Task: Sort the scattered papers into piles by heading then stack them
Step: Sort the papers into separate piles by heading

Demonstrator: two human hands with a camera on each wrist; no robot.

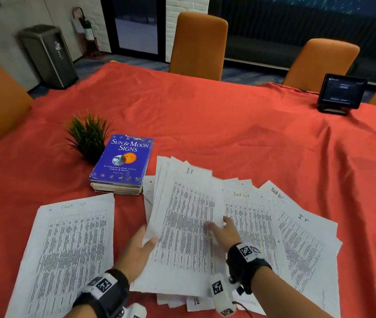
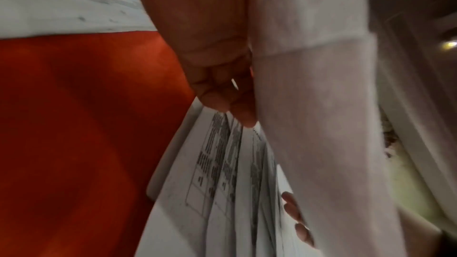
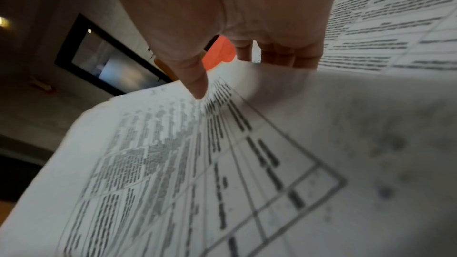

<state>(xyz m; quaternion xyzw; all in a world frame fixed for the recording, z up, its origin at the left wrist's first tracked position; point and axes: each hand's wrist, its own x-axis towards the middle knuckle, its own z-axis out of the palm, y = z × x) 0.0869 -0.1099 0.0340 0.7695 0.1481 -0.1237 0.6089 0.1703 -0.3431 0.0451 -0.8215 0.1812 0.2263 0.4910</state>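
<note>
- Centrally, a sheet headed "IT" (image 1: 183, 216) is held raised off the red tablecloth (image 1: 228, 125), above a fanned heap of papers (image 1: 262, 228).
- The sheet's left edge is gripped by the left hand (image 1: 140, 249): the thumb is laid on the printed face, and in the left wrist view the fingers (image 2: 220, 93) are seen curled beneath the paper.
- The sheet's right edge is pinched by the right hand (image 1: 225, 232); in the right wrist view the thumb (image 3: 195, 79) is pressed on the top face while the other fingers are tucked under the edge.
- In the heap, sheets headed "Task list" (image 1: 249, 216) and another "IT" page (image 1: 301, 239) are overlapped, and they are spread toward the right.
- A separate page headed "Task list" (image 1: 67, 253) is laid flat on the cloth to the left, apart from the heap.
- A blue book titled "Sun & Moon Signs" (image 1: 123, 160) is stacked on other books just beyond the papers, with a small green plant (image 1: 88, 135) beside it.
- A small screen (image 1: 340, 92) is stood at the far right edge, and orange chairs (image 1: 199, 45) are placed behind the table.
</note>
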